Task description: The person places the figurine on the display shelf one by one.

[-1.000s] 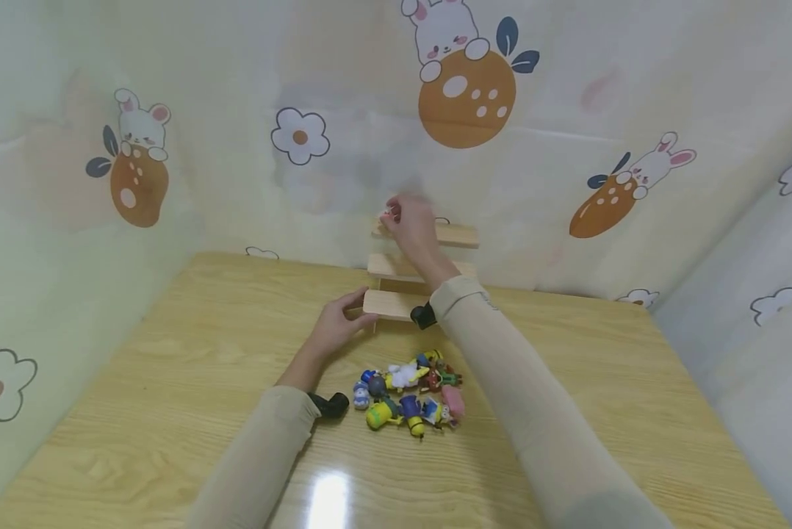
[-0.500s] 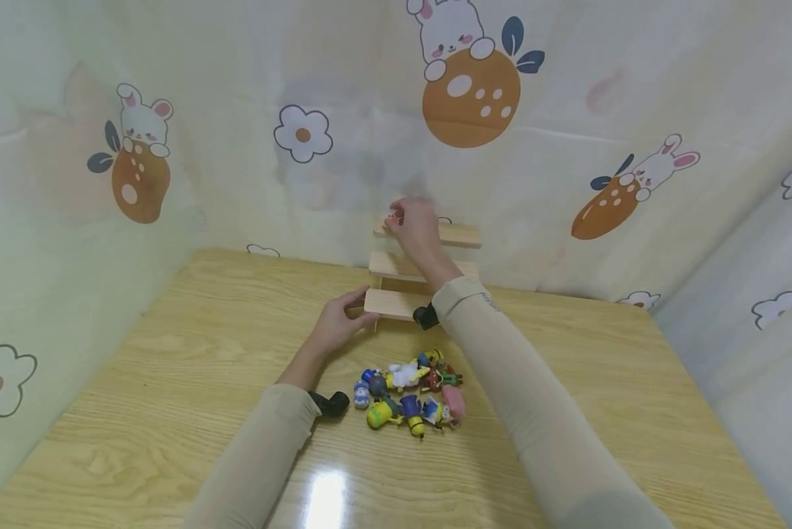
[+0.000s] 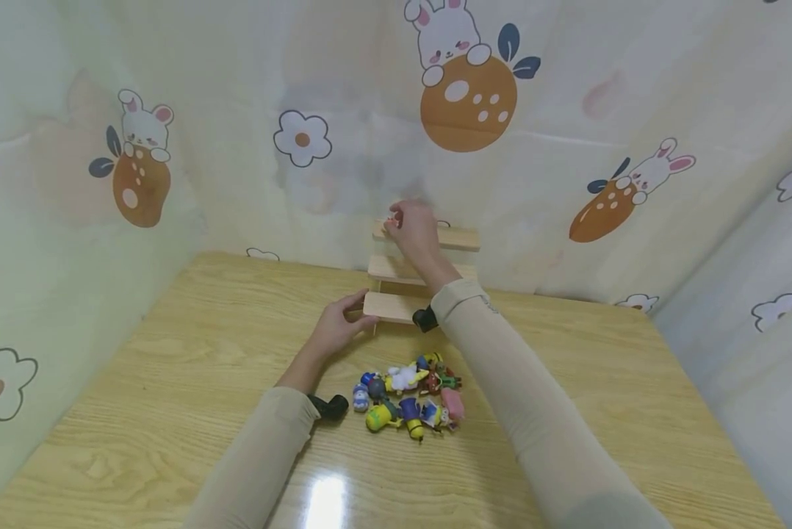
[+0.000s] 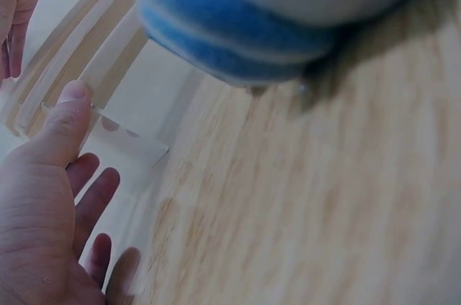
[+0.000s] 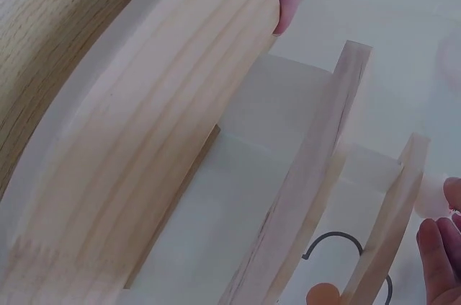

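A three-tier wooden display stand [image 3: 389, 306] stands at the back of the table. My left hand [image 3: 335, 325] grips the left end of its lowest step, with the thumb at the front edge and a finger at the back. In the left wrist view, that thumb [image 4: 70, 96] presses on the step while the other fingers spread below. Over the left end of the top step, my right hand [image 3: 417, 231] pinches a small white and red figurine [image 3: 390, 222], mostly hidden by the fingers. At the right wrist view's edge, those fingertips [image 5: 434, 251] show beyond the top step.
In front of the stand lies a pile of toy figures, among them a yellow and purple one [image 3: 411, 417], a white one [image 3: 404, 378] and a pink one [image 3: 453, 402]. A blue and white toy [image 4: 238, 24] looms close in the left wrist view. A printed curtain [image 3: 343, 191] hangs behind.
My right hand has sunk very slightly with the figurine at the top step. The left hand keeps its grip on the lowest step, and the pile of toys has not moved.
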Available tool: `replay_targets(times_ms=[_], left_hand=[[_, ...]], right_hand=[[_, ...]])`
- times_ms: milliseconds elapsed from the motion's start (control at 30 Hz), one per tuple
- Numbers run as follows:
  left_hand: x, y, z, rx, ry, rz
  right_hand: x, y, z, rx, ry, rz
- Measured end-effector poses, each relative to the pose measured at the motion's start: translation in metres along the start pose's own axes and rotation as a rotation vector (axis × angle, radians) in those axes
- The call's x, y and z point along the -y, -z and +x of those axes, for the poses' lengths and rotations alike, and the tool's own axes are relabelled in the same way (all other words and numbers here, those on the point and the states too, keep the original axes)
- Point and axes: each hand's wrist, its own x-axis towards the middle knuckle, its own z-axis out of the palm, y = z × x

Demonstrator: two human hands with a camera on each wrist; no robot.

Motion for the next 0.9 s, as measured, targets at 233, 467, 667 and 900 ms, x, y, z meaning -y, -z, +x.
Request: replay_targets(times_ms=[233,467,667,900], left_hand=[[0.002,0.0,-0.001,0.003,0.005,-0.006],[0.002,0.0,-0.001,-0.005,0.004,-0.016],[0.003,-0.002,0.0,-0.008,0.0,-0.015],[0.001,0.0,-0.002,-0.004,0.015,-0.01]], right_hand=[[0.0,-0.002,-0.001,0.016,-0.015,0.022],[-0.001,-0.003,-0.001,-0.006,-0.009,0.038],[-0.001,-0.002,-0.002,-0.006,-0.026,0.061],[-0.005,0.01,-0.007,-0.015,-0.037,0.07]])
